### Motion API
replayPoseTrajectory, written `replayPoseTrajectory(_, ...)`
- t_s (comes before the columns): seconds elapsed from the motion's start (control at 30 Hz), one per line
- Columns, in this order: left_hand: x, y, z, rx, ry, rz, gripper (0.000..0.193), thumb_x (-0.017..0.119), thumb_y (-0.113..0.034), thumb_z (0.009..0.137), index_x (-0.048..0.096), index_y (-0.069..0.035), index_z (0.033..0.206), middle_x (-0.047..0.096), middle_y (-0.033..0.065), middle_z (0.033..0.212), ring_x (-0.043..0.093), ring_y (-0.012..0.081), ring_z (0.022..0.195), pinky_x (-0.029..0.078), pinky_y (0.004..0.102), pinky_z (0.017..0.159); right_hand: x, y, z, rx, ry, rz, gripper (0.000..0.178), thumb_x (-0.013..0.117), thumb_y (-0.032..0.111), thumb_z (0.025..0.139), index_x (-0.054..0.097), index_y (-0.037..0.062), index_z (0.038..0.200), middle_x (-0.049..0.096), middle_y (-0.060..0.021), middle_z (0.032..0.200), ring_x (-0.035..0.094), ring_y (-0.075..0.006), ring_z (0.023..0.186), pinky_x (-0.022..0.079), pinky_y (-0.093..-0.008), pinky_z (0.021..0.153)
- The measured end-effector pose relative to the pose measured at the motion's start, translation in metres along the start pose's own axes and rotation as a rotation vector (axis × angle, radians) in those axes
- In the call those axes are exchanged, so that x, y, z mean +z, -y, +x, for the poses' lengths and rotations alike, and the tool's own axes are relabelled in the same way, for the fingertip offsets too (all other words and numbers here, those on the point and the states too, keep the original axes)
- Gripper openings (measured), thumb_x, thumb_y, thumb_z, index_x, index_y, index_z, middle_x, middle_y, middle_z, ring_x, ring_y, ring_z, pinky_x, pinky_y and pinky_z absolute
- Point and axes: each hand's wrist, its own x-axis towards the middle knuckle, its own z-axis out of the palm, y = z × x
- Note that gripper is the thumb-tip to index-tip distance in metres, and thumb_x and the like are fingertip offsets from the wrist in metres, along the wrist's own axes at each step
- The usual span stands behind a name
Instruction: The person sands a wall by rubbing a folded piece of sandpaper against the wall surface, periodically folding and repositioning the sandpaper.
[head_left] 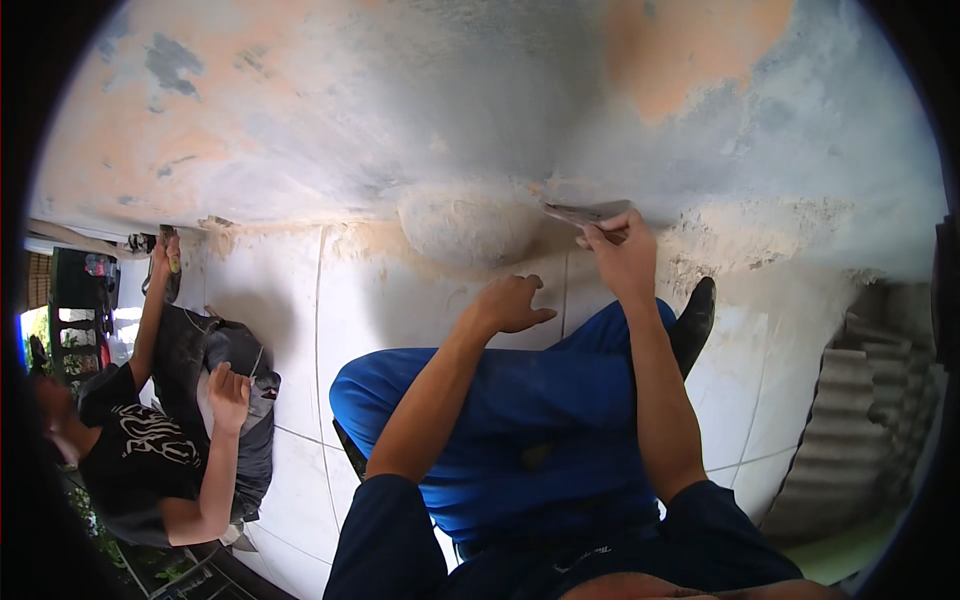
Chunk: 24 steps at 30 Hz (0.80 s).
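My right hand (pixel 622 258) is closed around a flat-bladed scraper (pixel 578 213). The blade's tip points left and meets the foot of the patchy grey and orange wall (pixel 520 110). Below and left of the tool, my left hand (pixel 512 303) hovers over my bent leg, thumb and forefinger apart, holding nothing. Beyond it, a rounded, dust-coated lump (pixel 465 225) bulges out at the wall's base. Crumbly, rough plaster (pixel 755 230) runs along the same joint to the right.
A co-worker (pixel 140 440) in a black shirt sits at the left, one hand holding a tool with some yellow against the wall. Corrugated grey sheets (pixel 855 420) lie at the right. White floor tiles (pixel 290 360) stretch around me, dusty near the wall. My dark shoe (pixel 695 325) rests close by.
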Motion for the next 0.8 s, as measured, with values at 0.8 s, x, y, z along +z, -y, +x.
replayPoseTrajectory(0.8, 0.007, 0.015, 0.009, 0.124, -0.11, 0.094, 0.064, 0.075, -0.046, 0.088, 0.063, 0.002, 0.128, 0.072, 0.0236, 0.111, 0.069, 0.0377, 0.107, 0.052, 0.0455, 0.095, 0.05, -0.015, 0.006, -0.178, 0.192, 0.169, 0.018, 0.071, 0.004, 0.095, 0.055, -0.0035, 0.093, 0.073, -0.0178, 0.093, 0.077, -0.0222, 0.088, 0.06, -0.0282, 0.073)
